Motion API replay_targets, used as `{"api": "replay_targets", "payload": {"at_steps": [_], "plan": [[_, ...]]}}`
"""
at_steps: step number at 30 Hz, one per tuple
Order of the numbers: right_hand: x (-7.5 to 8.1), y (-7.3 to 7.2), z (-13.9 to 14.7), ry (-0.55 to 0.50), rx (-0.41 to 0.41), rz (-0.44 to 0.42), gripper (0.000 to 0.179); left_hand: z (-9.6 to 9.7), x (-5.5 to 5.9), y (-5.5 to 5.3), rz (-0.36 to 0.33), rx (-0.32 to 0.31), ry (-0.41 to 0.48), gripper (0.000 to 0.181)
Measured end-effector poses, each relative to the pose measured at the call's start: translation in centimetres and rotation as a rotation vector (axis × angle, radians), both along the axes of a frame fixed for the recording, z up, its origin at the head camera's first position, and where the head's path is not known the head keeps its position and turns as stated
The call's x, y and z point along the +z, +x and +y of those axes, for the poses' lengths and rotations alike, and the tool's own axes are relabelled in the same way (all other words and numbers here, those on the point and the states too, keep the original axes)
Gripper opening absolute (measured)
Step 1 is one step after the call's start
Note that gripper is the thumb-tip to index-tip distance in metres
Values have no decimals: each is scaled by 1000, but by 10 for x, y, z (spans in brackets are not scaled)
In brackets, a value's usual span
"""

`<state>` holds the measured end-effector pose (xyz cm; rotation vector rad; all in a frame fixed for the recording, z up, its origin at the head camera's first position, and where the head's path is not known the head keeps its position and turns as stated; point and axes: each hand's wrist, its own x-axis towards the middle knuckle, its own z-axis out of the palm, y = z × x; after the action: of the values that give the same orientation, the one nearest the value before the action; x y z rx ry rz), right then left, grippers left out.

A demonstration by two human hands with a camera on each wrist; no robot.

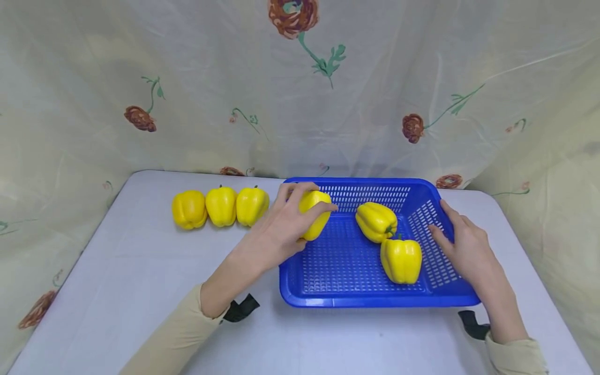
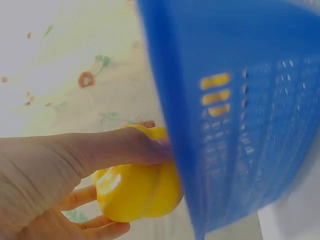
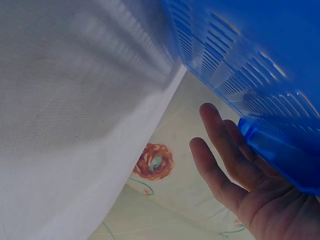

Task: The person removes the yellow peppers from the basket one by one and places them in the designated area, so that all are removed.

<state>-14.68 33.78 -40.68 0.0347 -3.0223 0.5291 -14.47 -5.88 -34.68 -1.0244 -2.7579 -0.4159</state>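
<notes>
My left hand (image 1: 286,224) grips a yellow bell pepper (image 1: 319,213) over the left end of the blue basket (image 1: 365,302). From the left wrist, the same pepper (image 2: 142,192) sits between thumb and fingers, right beside the basket's rim. Inside the basket, toward its right side, two more yellow peppers lie close together, one on its side (image 1: 375,221) and one upright (image 1: 401,263). At the basket's right rim rests my right hand (image 1: 471,250), thumb over the inner side. In the right wrist view its fingers (image 3: 222,150) extend loosely outside the slotted wall.
Three yellow peppers stand in a row at the back left of the white table (image 1: 140,291): a left one (image 1: 189,209), a middle one (image 1: 221,206) and a right one (image 1: 252,205). A flowered curtain (image 1: 211,94) hangs behind the table and along its sides.
</notes>
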Motion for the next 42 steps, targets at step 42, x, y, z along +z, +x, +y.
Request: {"api": "replay_targets", "payload": {"at_steps": [42], "plan": [[-2, -1, 0, -1, 6, 1, 76, -105, -61, 24, -106, 219, -65, 98]]}}
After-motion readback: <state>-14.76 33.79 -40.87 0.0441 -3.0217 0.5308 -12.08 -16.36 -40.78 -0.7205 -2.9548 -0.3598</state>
